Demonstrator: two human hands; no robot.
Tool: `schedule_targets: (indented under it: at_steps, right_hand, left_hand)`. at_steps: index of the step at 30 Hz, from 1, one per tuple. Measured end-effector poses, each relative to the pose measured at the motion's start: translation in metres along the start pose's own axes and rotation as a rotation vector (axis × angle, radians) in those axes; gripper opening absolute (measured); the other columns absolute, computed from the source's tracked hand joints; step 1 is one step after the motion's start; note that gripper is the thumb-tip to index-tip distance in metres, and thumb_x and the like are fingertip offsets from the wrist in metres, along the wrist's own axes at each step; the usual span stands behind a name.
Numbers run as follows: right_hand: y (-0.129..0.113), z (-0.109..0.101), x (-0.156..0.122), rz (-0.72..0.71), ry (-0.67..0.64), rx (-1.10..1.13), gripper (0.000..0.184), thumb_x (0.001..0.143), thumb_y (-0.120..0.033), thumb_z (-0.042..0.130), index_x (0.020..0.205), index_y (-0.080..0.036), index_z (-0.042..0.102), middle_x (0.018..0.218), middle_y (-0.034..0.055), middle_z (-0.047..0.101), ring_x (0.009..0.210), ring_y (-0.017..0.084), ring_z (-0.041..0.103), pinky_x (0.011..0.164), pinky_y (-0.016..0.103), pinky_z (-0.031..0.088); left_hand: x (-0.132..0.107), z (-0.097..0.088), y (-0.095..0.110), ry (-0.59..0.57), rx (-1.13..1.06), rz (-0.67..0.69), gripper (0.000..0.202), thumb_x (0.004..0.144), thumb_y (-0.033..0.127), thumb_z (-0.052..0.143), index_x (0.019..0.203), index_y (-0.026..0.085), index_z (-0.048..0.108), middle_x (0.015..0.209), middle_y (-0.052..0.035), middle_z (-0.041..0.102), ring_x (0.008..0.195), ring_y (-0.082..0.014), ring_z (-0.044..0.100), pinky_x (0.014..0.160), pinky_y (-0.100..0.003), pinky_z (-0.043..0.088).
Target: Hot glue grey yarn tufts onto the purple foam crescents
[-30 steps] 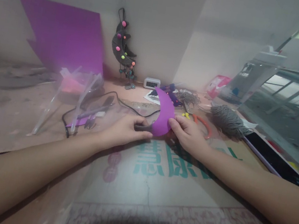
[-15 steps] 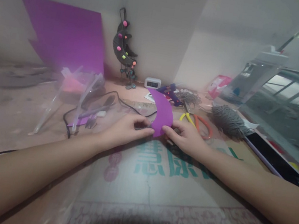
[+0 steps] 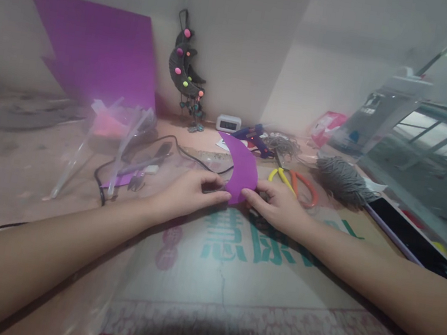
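Observation:
A purple paper crescent [image 3: 243, 165] stands upright between my two hands, its pointed tip towards the wall. My left hand [image 3: 196, 192] pinches its lower left edge between thumb and fingers. At the lower right edge, my right hand [image 3: 279, 203] grips it the same way, thumb in front and fingertips hidden behind. Just beyond the right hand lie scissors [image 3: 305, 189] with orange and yellow handles. A blue glue gun [image 3: 255, 136] rests behind the crescent, a small red light showing on it. Farther back, a dark crescent ornament [image 3: 182, 67] with coloured dots hangs against the wall.
A purple sheet [image 3: 101, 52] leans on the wall at left, behind a clear plastic bag [image 3: 122, 123] and glue sticks [image 3: 68, 168]. A white clock [image 3: 228, 123] stands at the back. Grey yarn [image 3: 342, 181], a phone [image 3: 416, 237] and a clear jug [image 3: 378, 118] are at right.
The crescent has tilted very slightly, its top tip a little farther left. Both hands keep their hold in nearly the same place.

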State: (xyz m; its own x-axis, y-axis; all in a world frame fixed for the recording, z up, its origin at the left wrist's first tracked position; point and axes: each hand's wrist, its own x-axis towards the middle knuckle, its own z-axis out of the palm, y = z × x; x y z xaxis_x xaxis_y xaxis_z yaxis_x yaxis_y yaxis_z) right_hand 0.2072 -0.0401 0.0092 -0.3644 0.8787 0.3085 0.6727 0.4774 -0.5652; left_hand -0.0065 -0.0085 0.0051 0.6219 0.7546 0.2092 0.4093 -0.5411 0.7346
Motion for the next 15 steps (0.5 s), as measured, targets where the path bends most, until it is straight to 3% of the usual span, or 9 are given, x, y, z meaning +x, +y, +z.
schedule_targets:
  at_steps: [4, 9, 15]
  right_hand:
    - [0.0019, 0.0007, -0.0001, -0.006, -0.025, -0.008, 0.030, 0.089, -0.035, 0.048, 0.071, -0.017, 0.063, 0.063, 0.0006, 0.061, 0.059, 0.013, 0.051, 0.057, 0.025, 0.035]
    - [0.0030, 0.0012, 0.0004, 0.019, -0.079, 0.022, 0.032, 0.089, -0.037, 0.047, 0.069, -0.017, 0.062, 0.064, 0.0004, 0.061, 0.059, 0.012, 0.052, 0.056, 0.024, 0.036]
    - [-0.0012, -0.0015, 0.0005, 0.077, -0.018, 0.056, 0.033, 0.089, -0.034, 0.047, 0.064, -0.016, 0.058, 0.059, 0.0000, 0.059, 0.056, 0.012, 0.052, 0.054, 0.023, 0.036]
  left_hand:
    - [0.0001, 0.0004, -0.0014, 0.006, 0.061, 0.033, 0.026, 0.084, 0.036, 0.054, 0.073, 0.016, 0.066, 0.068, 0.0008, 0.062, 0.065, -0.0128, 0.052, 0.060, -0.023, 0.037]
    - [0.0005, -0.0003, -0.0061, -0.003, 0.001, -0.025, 0.037, 0.088, 0.044, 0.047, 0.073, 0.014, 0.063, 0.067, 0.0007, 0.058, 0.064, -0.0124, 0.050, 0.058, -0.022, 0.035]
    - [0.0010, -0.0015, -0.0055, -0.049, -0.011, 0.001, 0.039, 0.089, 0.046, 0.044, 0.076, 0.014, 0.062, 0.069, 0.0015, 0.057, 0.065, -0.0125, 0.050, 0.058, -0.022, 0.035]
